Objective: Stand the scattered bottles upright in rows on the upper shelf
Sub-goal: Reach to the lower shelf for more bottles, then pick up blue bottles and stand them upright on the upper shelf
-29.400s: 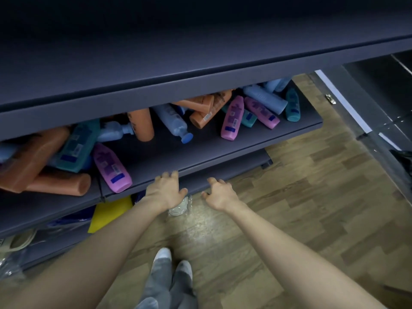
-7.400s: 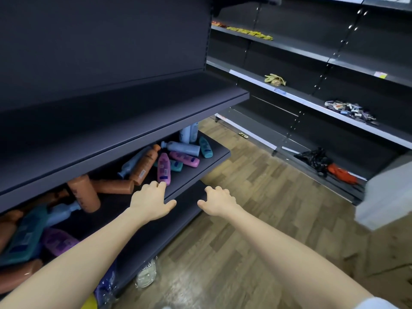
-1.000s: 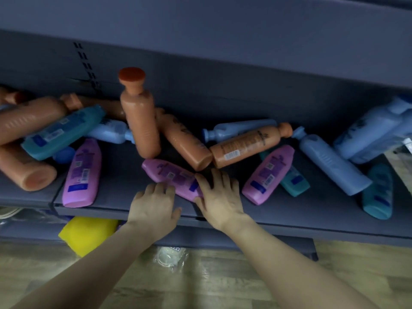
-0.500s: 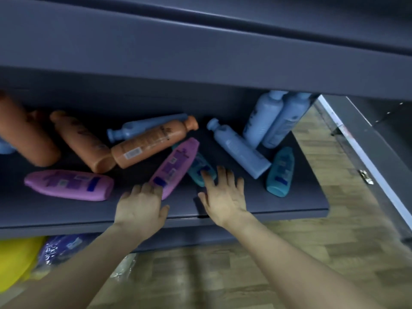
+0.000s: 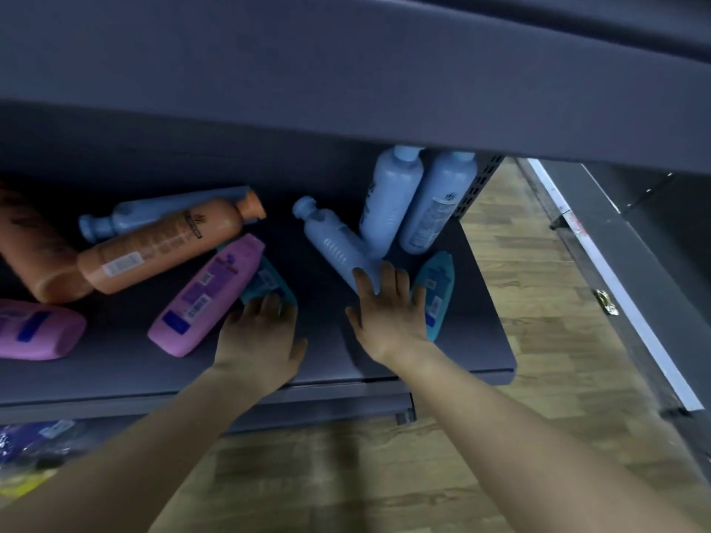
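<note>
Upper shelf (image 5: pixel 346 71): ran dark across the whole top, hanging over everything below.
Lower shelf (image 5: pixel 115 371): carried every bottle in view.
Left pink bottle (image 5: pixel 34 328): lay on its side at the lower shelf's left end, near the front edge, half cut off.
Left orange bottle (image 5: pixel 34 248): lay just behind that, base toward the front.
Long orange bottle (image 5: pixel 165 244): lay slanted, cap pointing right and back, base touching the left orange bottle.
Back blue bottle (image 5: pixel 154 211): lay behind the long orange bottle, cap to the left, partly hidden.
Middle pink bottle (image 5: pixel 207 294): lay slanted, base toward the front edge, kinda on top of a teal one.
Hidden teal bottle (image 5: pixel 269 282): poked out from under the middle pink bottle.
Left hand (image 5: pixel 261 336): palm down, fingers pretty straight, gripped nothing, fingertips over the hidden teal bottle; couldn't tell if touching.
Lying blue bottle (image 5: pixel 331 244): on its side mid-shelf, cap toward the back.
Right hand (image 5: pixel 388 305): spread flat, gripped nothing, fingertips at the lying blue bottle's base.
Inner blue bottle (image 5: pixel 388 201): stood up near the back right corner.
Corner blue bottle (image 5: pixel 438 205): stood right beside it.
Right teal bottle (image 5: pixel 438 286): lay near the right edge, just beside the right hand.
Floor (image 5: pixel 500 378): wood planks, off past the right edge.
</note>
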The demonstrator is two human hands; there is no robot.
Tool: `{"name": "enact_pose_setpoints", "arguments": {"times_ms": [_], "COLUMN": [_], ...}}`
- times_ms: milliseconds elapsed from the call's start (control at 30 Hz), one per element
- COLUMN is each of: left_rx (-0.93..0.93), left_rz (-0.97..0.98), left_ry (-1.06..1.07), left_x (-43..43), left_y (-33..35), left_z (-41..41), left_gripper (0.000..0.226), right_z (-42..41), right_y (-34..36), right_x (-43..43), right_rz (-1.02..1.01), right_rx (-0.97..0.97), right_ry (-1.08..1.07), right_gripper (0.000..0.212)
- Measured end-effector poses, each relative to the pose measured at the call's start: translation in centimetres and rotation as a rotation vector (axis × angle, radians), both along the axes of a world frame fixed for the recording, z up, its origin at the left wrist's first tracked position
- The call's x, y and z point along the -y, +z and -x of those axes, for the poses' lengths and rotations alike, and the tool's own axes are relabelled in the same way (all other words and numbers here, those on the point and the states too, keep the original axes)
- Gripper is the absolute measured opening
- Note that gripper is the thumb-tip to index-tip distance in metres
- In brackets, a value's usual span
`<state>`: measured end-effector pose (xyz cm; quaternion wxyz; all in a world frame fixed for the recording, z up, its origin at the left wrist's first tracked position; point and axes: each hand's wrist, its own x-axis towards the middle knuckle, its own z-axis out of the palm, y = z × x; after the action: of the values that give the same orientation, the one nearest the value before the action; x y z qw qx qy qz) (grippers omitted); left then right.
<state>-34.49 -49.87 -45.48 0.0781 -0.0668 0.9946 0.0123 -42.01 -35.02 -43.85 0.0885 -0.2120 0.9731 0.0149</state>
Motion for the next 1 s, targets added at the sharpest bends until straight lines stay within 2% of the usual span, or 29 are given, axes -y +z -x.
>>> {"name": "enact_pose_setpoints", "arguments": {"times_ms": [67,133,400,567,700,733,833,1000], "left_rx": [0.051,-0.025,0.034,0.029,-0.036,-0.001,-0.019,-0.006], "left_rz": [-0.027,-0.011,0.049,-0.024,-0.013,-0.026,-0.026,-0.014], "left_ry": [0.022,0.044,-0.003,0.01,-0.025,-0.013,0.021,0.004], "left_x": [-0.9,-1.3,-1.6,-1.5,-1.1,-1.3,-1.9,-2.0], "left_y": [0.6,0.1,-0.2,0.0,0.0,0.4,0.0,0.7], "left_z": [0.5,1.0,1.3,0.6,0.1,-0.1,-0.8,-2.9], "left_gripper": [0.054,0.052,0.053,0.053,0.043,0.042,0.052,0.052], "right_z": [0.7,1.2,2.9,2.6,1.2,0.9,0.0,-2.4], "right_y": [-0.3,-0.7,-2.0,-2.1,-2.1,-2.1,-2.0,-1.5], "right_x": [-0.1,0.0,0.7,0.7,0.8,0.8,0.7,0.6], "right_rz": [0.009,0.013,0.064,0.112,0.188,0.213,0.344,0.591], "right_rx": [0.015,0.036,0.107,0.082,0.105,0.105,0.126,0.21], "right_ry": [-0.016,-0.033,-0.166,-0.175,-0.215,-0.229,-0.298,-0.472], "right_gripper": [0.06,0.063,0.083,0.079,0.078,0.077,0.07,0.056]}}
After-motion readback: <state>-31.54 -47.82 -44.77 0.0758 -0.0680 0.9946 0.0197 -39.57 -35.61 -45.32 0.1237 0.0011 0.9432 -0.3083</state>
